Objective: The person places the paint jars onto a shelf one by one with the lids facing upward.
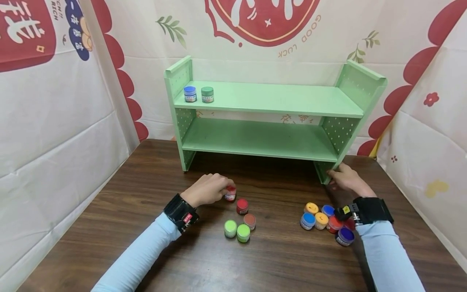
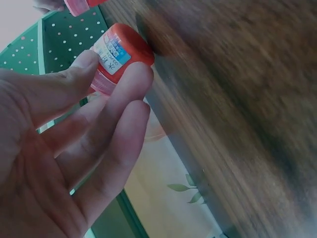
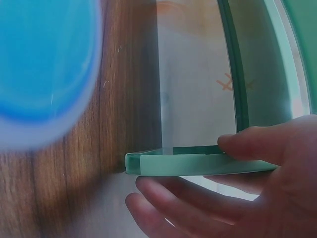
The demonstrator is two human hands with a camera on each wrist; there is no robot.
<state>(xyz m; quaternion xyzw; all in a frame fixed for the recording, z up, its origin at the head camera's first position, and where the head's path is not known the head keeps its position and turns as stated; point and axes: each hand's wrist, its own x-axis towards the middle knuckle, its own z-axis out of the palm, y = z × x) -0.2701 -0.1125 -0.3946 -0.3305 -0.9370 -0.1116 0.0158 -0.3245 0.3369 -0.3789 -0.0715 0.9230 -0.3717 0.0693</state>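
Note:
My left hand (image 1: 211, 190) pinches a small red paint jar (image 1: 230, 195) between thumb and fingers, low over the table left of centre. In the left wrist view the jar (image 2: 119, 57) shows a white and blue label. Beside it stand a red jar (image 1: 242, 206), a brownish-red jar (image 1: 249, 221) and two light green jars (image 1: 243, 233). At the right, my right hand (image 1: 346, 178) grips the foot of the green two-tier shelf (image 1: 270, 99). The right wrist view shows the thumb on one side of its side panel (image 3: 198, 165) and fingers on the other.
On the shelf's upper tier, at the left, stand a blue jar (image 1: 190, 94) and a green jar (image 1: 207, 94). Several jars cluster near my right forearm, including an orange one (image 1: 321, 220) and a dark blue one (image 1: 344, 236). Cloth hangs behind the brown table (image 1: 146, 194).

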